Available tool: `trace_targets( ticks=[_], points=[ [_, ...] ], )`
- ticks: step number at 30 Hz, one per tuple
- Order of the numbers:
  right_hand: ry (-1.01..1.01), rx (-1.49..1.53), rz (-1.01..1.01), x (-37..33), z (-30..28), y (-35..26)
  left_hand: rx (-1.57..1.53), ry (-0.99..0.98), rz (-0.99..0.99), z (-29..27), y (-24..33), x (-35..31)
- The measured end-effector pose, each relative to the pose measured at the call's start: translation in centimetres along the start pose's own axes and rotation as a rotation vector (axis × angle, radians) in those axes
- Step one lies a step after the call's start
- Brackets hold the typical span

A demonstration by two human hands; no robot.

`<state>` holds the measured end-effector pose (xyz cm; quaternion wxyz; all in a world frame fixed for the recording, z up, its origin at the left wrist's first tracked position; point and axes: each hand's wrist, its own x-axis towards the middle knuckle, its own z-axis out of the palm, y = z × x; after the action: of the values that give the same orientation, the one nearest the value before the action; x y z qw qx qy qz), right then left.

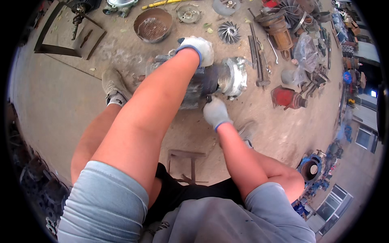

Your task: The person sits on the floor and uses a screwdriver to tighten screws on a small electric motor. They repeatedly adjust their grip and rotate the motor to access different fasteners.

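Note:
An electric motor (193, 91) with a dark, ribbed body lies on its side on the ground between my feet. A silvery end housing (235, 77) is at its right end. My left hand (199, 49), in a white knit glove with a blue cuff, is closed above the motor's far side. A small dark end pokes out at its left, and I cannot make out what it belongs to. At the motor's near side my right hand (217, 111), gloved alike, is closed around a short dark piece (208, 98) close to the housing joint. My fingers hide most of that piece.
Beyond the motor stand a rusty round pan (153, 25), a bladed fan wheel (229, 32) and a round metal cover (189, 13). Long bars (257, 56), a wrench (272, 48) and a red jack-like part (285, 97) lie right. A metal frame (186, 162) sits near me.

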<state>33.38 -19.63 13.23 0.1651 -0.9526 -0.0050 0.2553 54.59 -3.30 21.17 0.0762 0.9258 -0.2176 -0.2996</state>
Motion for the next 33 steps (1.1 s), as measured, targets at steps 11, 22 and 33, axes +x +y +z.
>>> trace_targets(
  ticks=[11,22,33],
  points=[
    [0.15,0.119,0.106,0.4,0.3,0.6,-0.006,0.059,-0.031,0.1,1.0,-1.2],
    [-0.062,-0.041,0.074,2.4,-1.5,-0.9,0.027,0.047,0.016,0.8,-0.3,1.2],
    [0.437,0.34,0.094,-1.7,8.9,2.0,0.114,0.098,0.119,1.4,-0.8,1.0]
  ],
)
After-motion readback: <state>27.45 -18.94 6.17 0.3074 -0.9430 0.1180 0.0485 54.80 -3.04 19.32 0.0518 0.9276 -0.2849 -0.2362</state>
